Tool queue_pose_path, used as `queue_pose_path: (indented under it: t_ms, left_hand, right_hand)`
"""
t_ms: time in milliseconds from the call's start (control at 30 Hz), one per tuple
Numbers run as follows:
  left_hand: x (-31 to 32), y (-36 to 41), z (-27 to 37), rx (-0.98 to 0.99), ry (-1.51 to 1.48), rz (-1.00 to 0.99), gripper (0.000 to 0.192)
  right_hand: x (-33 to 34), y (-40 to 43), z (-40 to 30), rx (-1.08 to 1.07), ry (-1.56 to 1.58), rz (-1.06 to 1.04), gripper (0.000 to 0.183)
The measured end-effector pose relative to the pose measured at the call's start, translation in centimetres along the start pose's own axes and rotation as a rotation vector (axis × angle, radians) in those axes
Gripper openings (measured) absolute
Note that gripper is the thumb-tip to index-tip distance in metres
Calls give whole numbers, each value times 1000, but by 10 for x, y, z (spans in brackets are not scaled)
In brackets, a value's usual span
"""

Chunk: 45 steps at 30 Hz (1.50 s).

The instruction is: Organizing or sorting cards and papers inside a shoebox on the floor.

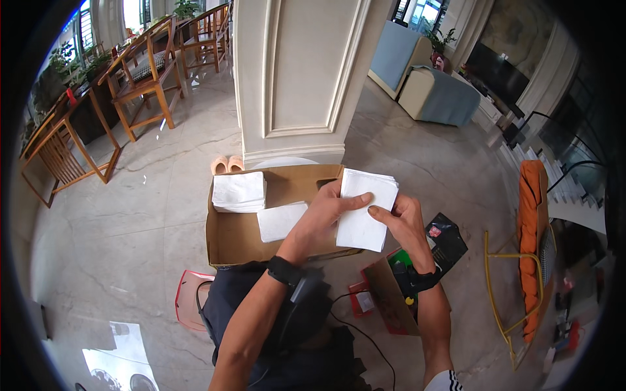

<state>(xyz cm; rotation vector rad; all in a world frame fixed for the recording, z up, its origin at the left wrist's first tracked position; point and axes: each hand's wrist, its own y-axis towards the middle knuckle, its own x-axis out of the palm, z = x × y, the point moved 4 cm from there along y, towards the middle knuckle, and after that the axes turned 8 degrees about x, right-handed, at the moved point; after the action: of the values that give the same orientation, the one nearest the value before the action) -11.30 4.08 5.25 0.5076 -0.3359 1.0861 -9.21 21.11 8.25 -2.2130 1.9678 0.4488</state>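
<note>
Between my left hand (337, 203) and my right hand (403, 220) is a stack of white paper sheets (364, 229), with both thumbs pressed on its top face and the other fingers mostly hidden behind. The stack is held above the right end of a shallow cardboard box (234, 244). Inside that box, a thick white paper stack (238, 190) lies at the far left. Nearer its middle rests a second white paper stack (279, 222), partly covered by my left forearm. A dark object behind my left hand is too hidden to name.
To the right stands an open carton (391, 298) of mixed items, beside a black bag (445, 239). A cable (371, 342) runs over the marble floor. Pink slippers (227, 165) sit by the pillar (298, 73). A gold-framed chair with an orange cushion (530, 244) stands at right.
</note>
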Motion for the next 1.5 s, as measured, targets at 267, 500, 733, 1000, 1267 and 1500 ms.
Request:
queue_pose_path:
  t_ms: [267,500,733,1000,1267,1500]
  left_hand:
    - [7,-35,-13,-101,-242,63,39]
    - [-9,-48,-28,-21,-402,16,41]
    - [-11,-52,-30,-15,-647,-15,45]
    - [-12,-50,0,95,-758,-53,64]
    - [-15,-48,2,163,-787,6,59]
    - [-21,-48,-12,179,-845,120,53]
  right_hand:
    - [28,-17,-4,-88,-156,89,39]
    - [51,-11,10,-77,-377,49,43]
    - [59,-1,-13,-213,-397,17,45]
    - [58,-5,-30,-129,-28,15,41]
    - [60,-4,-14,-85,62,87,32]
    - [63,-3,8,-28,119,167,23]
